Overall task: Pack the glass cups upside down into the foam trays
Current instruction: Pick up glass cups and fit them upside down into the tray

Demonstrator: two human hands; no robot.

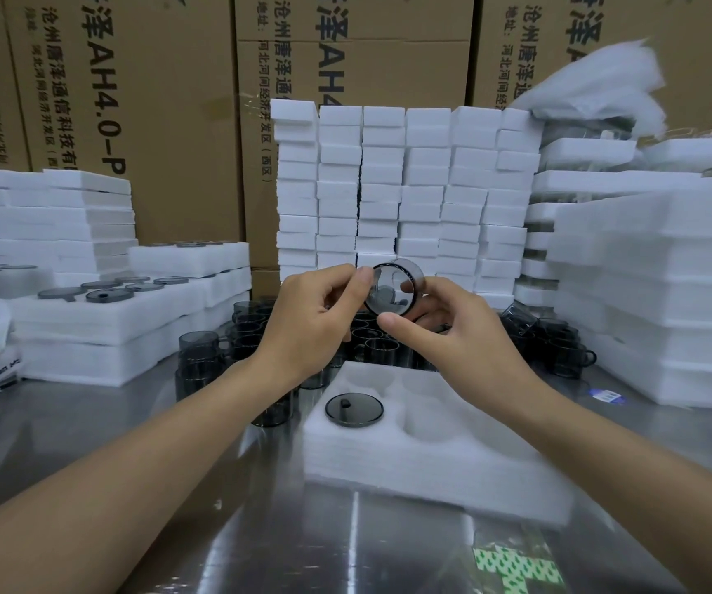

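A smoky grey glass cup (393, 289) is held up on its side above the table, its base turned toward me. My left hand (311, 319) pinches its left rim with thumb and fingers. My right hand (444, 323) curls round its right and lower side. Below them lies a white foam tray (431, 456) with round pockets. One cup (354, 409) sits upside down in the tray's near-left pocket; the other pockets show bare foam. Several more grey cups (243, 332) stand crowded on the steel table behind the tray, partly hidden by my hands.
Filled foam trays (101, 319) are stacked at the left, taller foam stacks (654, 293) at the right. A wall of small foam blocks (401, 186) and cardboard cartons (140, 100) close off the back. More cups (560, 349) sit at the right. The steel table (217, 529) reaches toward me.
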